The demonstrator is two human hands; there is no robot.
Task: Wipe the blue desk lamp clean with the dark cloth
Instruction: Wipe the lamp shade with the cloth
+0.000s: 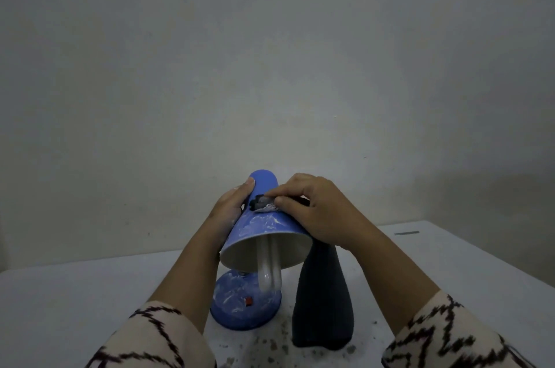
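Patterned sleeves (156, 334), cream with black zigzags, sit lowest in the view, one on each forearm. Between them stands the blue desk lamp (264, 229) on a white table (75, 301), its round base (244, 307) near the table's front edge and carrying a small red switch (248, 301). White smears mark both the base and the lamp's shade, and dark specks dot the table just in front of the base. The shade is tipped so its open mouth faces the camera, showing a pale inner wall and a white tube bulb (268, 268) hanging out past the rim.

The left hand (232, 202) holds the narrow upper part of the shade from the left, fingers curled round it with the thumb lying along the blue surface. The right hand (312, 211) rests on top of the shade, its fingers clamped on the dark cloth (322, 298), pinching a bunched bit of it against the blue surface. From under this hand the cloth hangs down to the right of the lamp to the table.

A small dark strip (407, 233) lies far off on the table's right side, and a plain grey wall (270, 52) rises behind.
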